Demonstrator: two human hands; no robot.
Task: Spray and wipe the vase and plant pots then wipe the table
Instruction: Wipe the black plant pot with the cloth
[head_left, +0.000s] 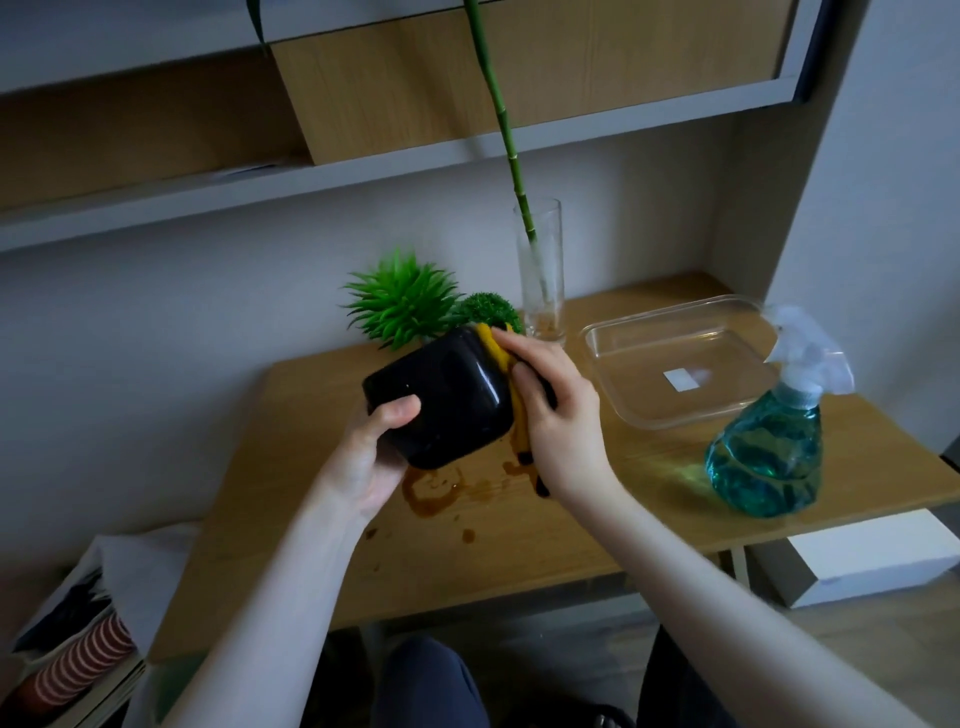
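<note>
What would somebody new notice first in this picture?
The black pot, tipped on its side above the table, left hand gripping it while the right hand presses a yellow cloth against it. Next, the brown spill just beneath, and the blue spray bottle at right.

pot (441, 397) tipped, held above table (322, 519) centre | left hand (371, 452) on its left, right hand (553, 410) with cloth (501, 358) on its right | wet marks (434, 491) on table beneath | 2 plants (402, 304) behind pot | vase (540, 280) right of plants | tray (675, 358) right of vase | spray bottle (774, 447) before tray, near right edge
</note>
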